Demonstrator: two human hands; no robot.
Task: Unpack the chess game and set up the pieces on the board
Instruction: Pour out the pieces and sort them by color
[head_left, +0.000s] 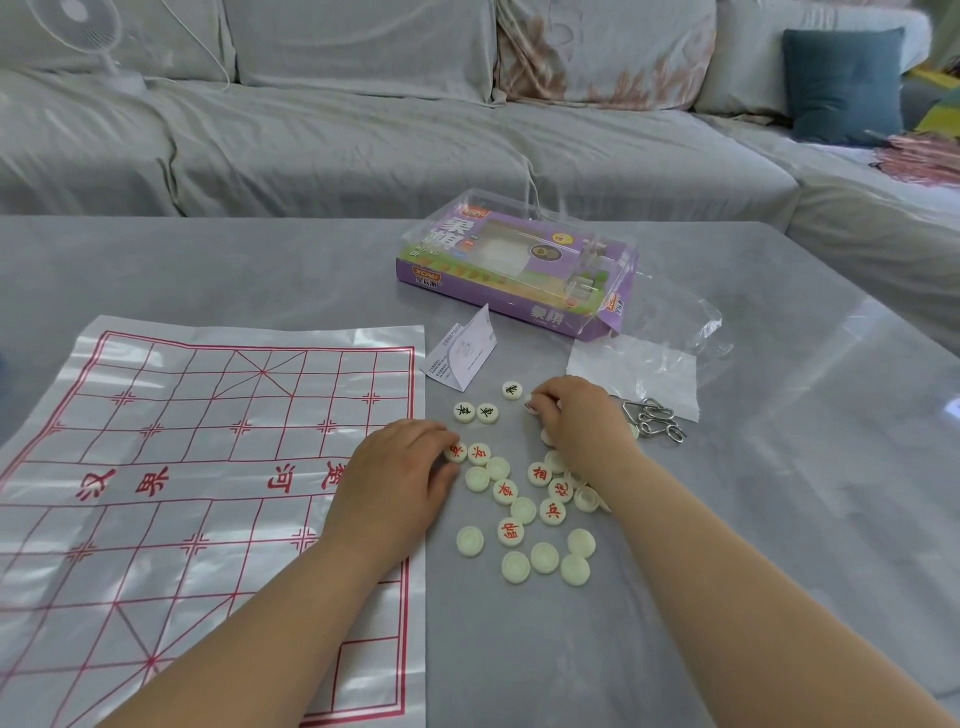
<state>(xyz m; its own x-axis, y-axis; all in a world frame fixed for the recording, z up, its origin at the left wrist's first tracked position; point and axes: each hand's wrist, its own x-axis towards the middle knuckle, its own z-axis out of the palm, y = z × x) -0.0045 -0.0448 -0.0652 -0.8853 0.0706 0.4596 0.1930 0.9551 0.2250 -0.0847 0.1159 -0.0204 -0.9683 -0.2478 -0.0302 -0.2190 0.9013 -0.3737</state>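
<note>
I am watching through the head camera as two bare hands are sorting Chinese chess discs on a grey table (779, 467). The left hand (401, 467) is curling its fingers and thumb round a red-lettered disc (456, 452) at the edge of the loose pile (523, 511), which is lying just right of the board (208, 467). The right hand (576, 415) is pinching a second disc (531, 404) at its fingertips, with the face mostly hidden. No disc is sitting on the board yet, so I am judging this to be the sorting step. To do it well, I am thinking each disc wants turning letter-side up first, since many are lying blank-side up. Red then wants grouping apart from black before anything is carried to the line crossings, not the squares. The board is a thin, glossy plastic sheet printed with a red grid. It is creased and lifting in places, so it is probably sliding easily, and pressing it flat should help. The discs are small, cream and round. The opened purple box (514, 260) is lying beyond, well apart from the pile.
</note>
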